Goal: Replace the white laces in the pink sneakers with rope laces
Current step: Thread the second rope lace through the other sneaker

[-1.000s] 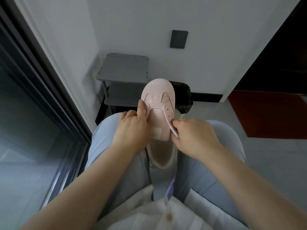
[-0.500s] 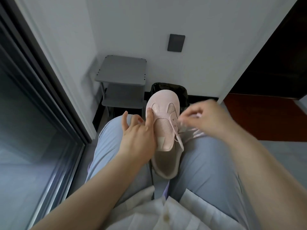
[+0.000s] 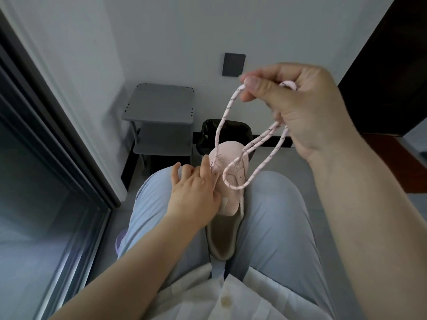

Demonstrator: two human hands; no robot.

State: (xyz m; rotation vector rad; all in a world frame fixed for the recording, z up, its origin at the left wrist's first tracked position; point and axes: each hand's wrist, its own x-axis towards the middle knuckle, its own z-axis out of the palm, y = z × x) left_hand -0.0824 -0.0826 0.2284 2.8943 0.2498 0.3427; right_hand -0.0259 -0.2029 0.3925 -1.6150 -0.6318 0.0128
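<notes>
between your knees, on pale blue trousers (image 3: pixel 277 215), the pink sneaker (image 3: pixel 228 150) sits wedged sole-down with its toe pointing away from you. your left hand (image 3: pixel 194 195) rests against its left side, thumb laid straight along the eyelet row, the other fingers loose and not wrapped round anything. your right hand (image 3: pixel 305 107) is raised well above and to the right of the shoe, so your hands are far apart. it pinches the rope lace (image 3: pixel 235 187) between thumb and fingertips, with more of the lace bunched in the palm. from there one strand runs down to the eyelets by your left thumb, and a slack loop hangs over the tongue. beyond the toe stand a black bin (image 3: pixel 233 130) and a grey shelf (image 3: pixel 161 102) against the wall.
</notes>
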